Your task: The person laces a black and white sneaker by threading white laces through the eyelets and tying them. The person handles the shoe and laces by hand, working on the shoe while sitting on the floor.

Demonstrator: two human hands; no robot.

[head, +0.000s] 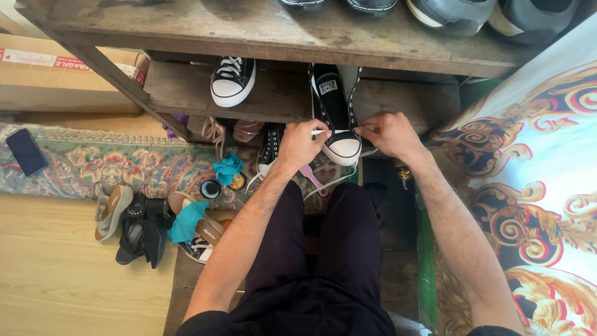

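A black high-top sneaker (336, 112) with a white toe cap stands on the lower wooden shelf (180, 93), toe toward me. My left hand (301, 142) pinches a white lace (329, 132) at the shoe's left side. My right hand (390, 133) grips the lace's other end at the right side, so the lace runs taut across the front eyelets. Loose lace (333, 183) hangs below the shoe over my dark trousers.
A matching sneaker (232, 81) sits further left on the shelf. Sandals (113, 210), teal cloths (227, 168), small tins (211, 188) and a pink brush (311, 177) lie on the floor left of my knees. A dark phone (26, 151) rests on the rug; patterned fabric (547, 186) lies right.
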